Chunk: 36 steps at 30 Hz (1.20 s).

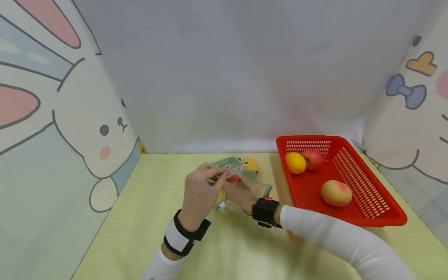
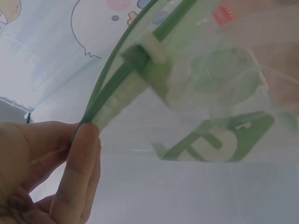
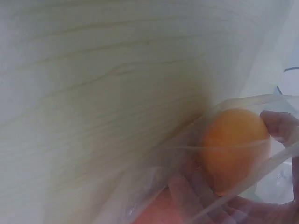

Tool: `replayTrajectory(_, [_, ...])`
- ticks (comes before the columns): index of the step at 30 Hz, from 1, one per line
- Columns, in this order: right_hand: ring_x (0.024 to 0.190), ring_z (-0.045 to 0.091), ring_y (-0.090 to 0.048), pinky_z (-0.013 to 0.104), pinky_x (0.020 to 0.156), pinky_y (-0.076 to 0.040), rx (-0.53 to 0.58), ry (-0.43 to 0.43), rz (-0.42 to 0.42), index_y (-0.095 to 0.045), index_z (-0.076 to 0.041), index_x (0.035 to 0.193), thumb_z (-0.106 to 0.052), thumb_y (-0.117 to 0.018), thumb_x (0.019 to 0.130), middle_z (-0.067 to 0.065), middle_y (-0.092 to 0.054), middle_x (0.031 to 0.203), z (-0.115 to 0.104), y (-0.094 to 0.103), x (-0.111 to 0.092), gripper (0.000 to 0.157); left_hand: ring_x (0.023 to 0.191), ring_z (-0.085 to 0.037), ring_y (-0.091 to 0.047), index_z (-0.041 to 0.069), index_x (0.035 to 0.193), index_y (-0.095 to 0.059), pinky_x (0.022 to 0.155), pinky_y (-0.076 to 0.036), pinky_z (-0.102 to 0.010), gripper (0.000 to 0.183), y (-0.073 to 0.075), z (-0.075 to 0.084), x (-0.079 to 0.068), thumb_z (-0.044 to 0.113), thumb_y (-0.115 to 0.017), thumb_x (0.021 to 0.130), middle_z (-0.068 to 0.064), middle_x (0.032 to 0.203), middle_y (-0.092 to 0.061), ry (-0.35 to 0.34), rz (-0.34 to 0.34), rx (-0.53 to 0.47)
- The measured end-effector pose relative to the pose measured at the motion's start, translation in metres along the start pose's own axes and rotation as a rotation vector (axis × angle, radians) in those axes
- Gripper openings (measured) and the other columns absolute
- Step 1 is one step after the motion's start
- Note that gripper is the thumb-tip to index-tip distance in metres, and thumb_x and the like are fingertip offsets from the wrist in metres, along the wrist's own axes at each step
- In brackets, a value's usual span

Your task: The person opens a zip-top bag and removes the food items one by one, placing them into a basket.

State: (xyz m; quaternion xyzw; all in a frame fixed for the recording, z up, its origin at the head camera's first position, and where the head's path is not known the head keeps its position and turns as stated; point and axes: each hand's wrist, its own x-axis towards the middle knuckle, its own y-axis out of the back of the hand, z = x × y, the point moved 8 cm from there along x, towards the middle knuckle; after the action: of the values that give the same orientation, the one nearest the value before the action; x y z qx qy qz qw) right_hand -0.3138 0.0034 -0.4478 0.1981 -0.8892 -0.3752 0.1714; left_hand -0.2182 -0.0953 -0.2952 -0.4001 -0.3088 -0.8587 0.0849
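Note:
My left hand (image 1: pixel 202 189) pinches the green-edged mouth of a clear zip bag (image 1: pixel 263 187) between thumb and fingertips; the left wrist view shows the bag (image 2: pixel 212 140) spreading right from that pinch, with green print. Inside the bag is my right hand (image 1: pixel 241 195), reaching in through the mouth. In the right wrist view its thumb and fingers curl round a yellow-orange fruit (image 3: pixel 236 147), and a red fruit (image 3: pixel 161 210) lies beside the fingers. A round orange-yellow fruit (image 1: pixel 251 165) shows at the bag's far end in the head view. The bag partly veils the right fingers.
A red plastic basket (image 1: pixel 371 171) stands at the right, holding a lemon (image 1: pixel 295 162), a red apple (image 1: pixel 314 159) and a peach (image 1: pixel 336 193). The pale yellow table (image 1: pixel 140 217) is bounded by a grey back wall and rabbit-printed side panels.

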Motion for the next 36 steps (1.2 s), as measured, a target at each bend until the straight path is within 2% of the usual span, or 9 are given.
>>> replayTrajectory(1, [0.132,0.027,-0.052,0.042,0.116,-0.047,0.115,-0.006,-0.003,-0.049,-0.006,0.152,-0.020,-0.057,0.109,0.012,-0.056,0.149,0.001,0.002,0.000,0.046,0.063,-0.016,-0.069,0.003,0.096,-0.085,0.058,-0.060,-0.020,0.009,0.000,0.000,0.000,0.003,-0.085,0.087,-0.009,0.079,-0.071,0.000,0.000,-0.001])
replayTrajectory(4, [0.113,0.020,-0.060,0.029,0.100,-0.053,0.142,0.029,-0.086,-0.065,-0.007,0.138,-0.022,-0.072,0.101,0.008,-0.069,0.130,0.000,0.005,0.001,0.040,0.063,-0.016,-0.069,0.003,0.097,-0.085,0.058,-0.060,-0.020,0.010,0.000,0.001,0.000,0.004,-0.085,0.087,-0.009,0.079,-0.071,-0.003,0.006,-0.003])
replayTrajectory(7, [0.100,0.012,-0.061,0.021,0.089,-0.053,0.013,0.120,-0.178,-0.075,-0.010,0.125,-0.021,-0.084,0.092,0.004,-0.076,0.117,-0.006,0.010,0.002,0.036,0.062,-0.016,-0.068,0.003,0.098,-0.085,0.059,-0.060,-0.020,0.012,0.000,0.002,0.000,0.004,-0.086,0.086,-0.009,0.079,-0.071,-0.011,0.015,-0.014])
replayTrajectory(11, [0.091,0.009,-0.059,0.019,0.084,-0.054,-0.092,0.184,-0.249,-0.075,-0.013,0.124,-0.025,-0.084,0.092,0.001,-0.076,0.106,-0.014,0.018,-0.004,0.036,0.062,-0.016,-0.069,0.003,0.098,-0.085,0.060,-0.061,-0.020,0.012,-0.001,0.002,0.000,0.005,-0.086,0.087,-0.009,0.079,-0.071,-0.015,0.015,-0.023])
replayTrajectory(16, [0.082,0.012,-0.057,0.022,0.075,-0.053,-0.140,0.057,-0.279,-0.074,-0.021,0.131,-0.029,-0.085,0.091,-0.006,-0.068,0.094,-0.020,0.036,-0.011,0.042,0.063,-0.018,-0.072,0.001,0.097,-0.084,0.059,-0.061,-0.021,0.011,0.000,0.002,0.000,0.005,-0.085,0.087,-0.010,0.078,-0.070,-0.015,0.015,-0.011])
replayTrajectory(20, [0.090,0.017,-0.058,0.028,0.076,-0.051,-0.116,-0.052,-0.296,-0.072,-0.025,0.138,-0.029,-0.086,0.089,-0.004,-0.068,0.100,-0.033,0.056,-0.016,0.051,0.063,-0.019,-0.072,0.000,0.097,-0.084,0.057,-0.061,-0.023,0.010,0.002,0.001,0.001,0.004,-0.084,0.087,-0.011,0.078,-0.070,-0.018,0.021,0.002])
replayTrajectory(27, [0.101,0.016,-0.058,0.029,0.086,-0.053,-0.158,-0.004,-0.256,-0.066,-0.028,0.145,-0.032,-0.087,0.087,-0.004,-0.074,0.129,-0.063,0.094,-0.040,0.062,0.064,-0.019,-0.072,0.002,0.097,-0.084,0.058,-0.060,-0.021,0.010,0.002,-0.002,0.002,0.007,-0.084,0.089,-0.010,0.080,-0.072,0.001,0.006,0.003])
replayTrajectory(30, [0.099,0.016,-0.058,0.025,0.081,-0.055,-0.130,0.031,-0.250,-0.066,-0.026,0.145,-0.028,-0.088,0.087,-0.001,-0.075,0.130,-0.072,0.110,-0.053,0.062,0.063,-0.018,-0.072,0.002,0.097,-0.084,0.058,-0.060,-0.021,0.010,0.003,-0.002,0.001,0.006,-0.084,0.088,-0.010,0.079,-0.072,0.003,0.012,0.003])
replayTrajectory(36, [0.085,0.014,-0.056,0.019,0.063,-0.047,-0.054,0.040,-0.220,-0.066,-0.025,0.146,-0.029,-0.088,0.087,0.004,-0.076,0.131,-0.071,0.143,-0.085,0.062,0.063,-0.019,-0.071,0.001,0.094,-0.084,0.058,-0.061,-0.023,0.008,0.007,-0.003,0.004,0.008,-0.084,0.089,-0.010,0.078,-0.072,0.003,0.024,0.011])
